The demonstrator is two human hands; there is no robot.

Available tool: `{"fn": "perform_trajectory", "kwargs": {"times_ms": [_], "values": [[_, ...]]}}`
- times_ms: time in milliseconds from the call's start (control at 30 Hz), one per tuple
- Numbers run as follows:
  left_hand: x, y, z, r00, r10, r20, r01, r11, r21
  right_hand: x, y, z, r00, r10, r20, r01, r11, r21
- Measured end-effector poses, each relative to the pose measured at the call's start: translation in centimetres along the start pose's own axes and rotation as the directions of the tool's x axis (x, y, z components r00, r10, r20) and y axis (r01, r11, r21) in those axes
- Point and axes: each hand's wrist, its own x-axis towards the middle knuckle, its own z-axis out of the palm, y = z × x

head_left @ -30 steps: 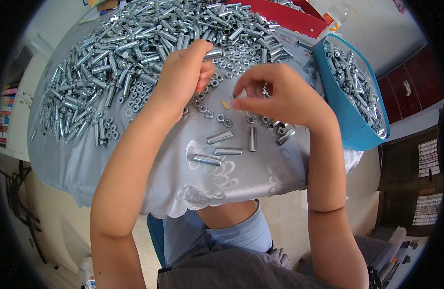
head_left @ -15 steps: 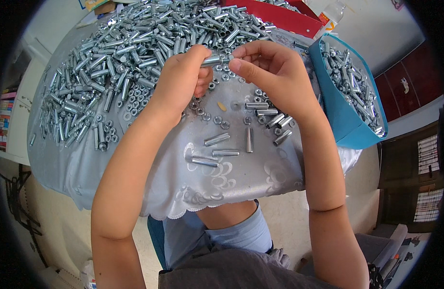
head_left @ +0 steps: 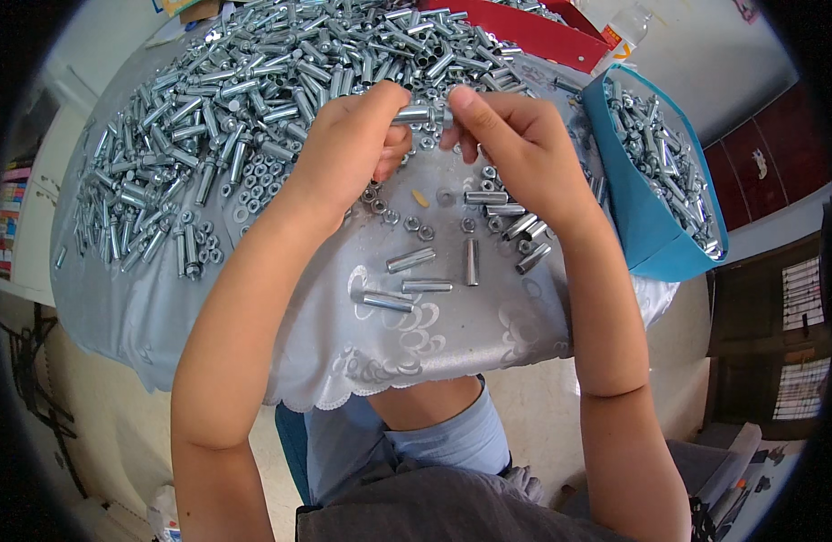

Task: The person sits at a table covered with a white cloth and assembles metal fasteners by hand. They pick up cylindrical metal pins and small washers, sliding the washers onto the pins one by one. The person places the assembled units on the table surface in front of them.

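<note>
A shiny metal sleeve anchor bolt lies level between my hands above the table. My left hand is closed round its left end, thumb on top. My right hand pinches the nut end between thumb and fingers. Under the hands, loose hex nuts are scattered on the cloth. Closer to me lie several bare metal sleeves, one of them pointing away from me. More sleeves cluster below my right hand.
A big heap of anchor bolts covers the far and left table. At the right edge stands a blue fabric bin full of anchors. Behind are a red box and a clear bottle. A silvery tablecloth hangs over the near edge.
My right thumb and fingers have shifted their grip round the nut end of the anchor bolt. Both hands have moved slightly to the right with it.
</note>
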Motion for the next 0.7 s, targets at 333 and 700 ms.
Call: {"fn": "perform_trajectory", "kwargs": {"times_ms": [333, 700], "values": [[0.1, -0.2, -0.2, 1.000, -0.008, -0.008, 0.008, 1.000, -0.007, 0.2, 0.5, -0.3, 0.962, -0.273, -0.011, 0.272, 0.959, -0.079], [0.1, -0.3, -0.4, 1.000, -0.002, -0.003, 0.002, 1.000, -0.026, 0.0, 0.4, -0.5, 0.976, -0.217, -0.024, 0.209, 0.960, -0.186]]}}
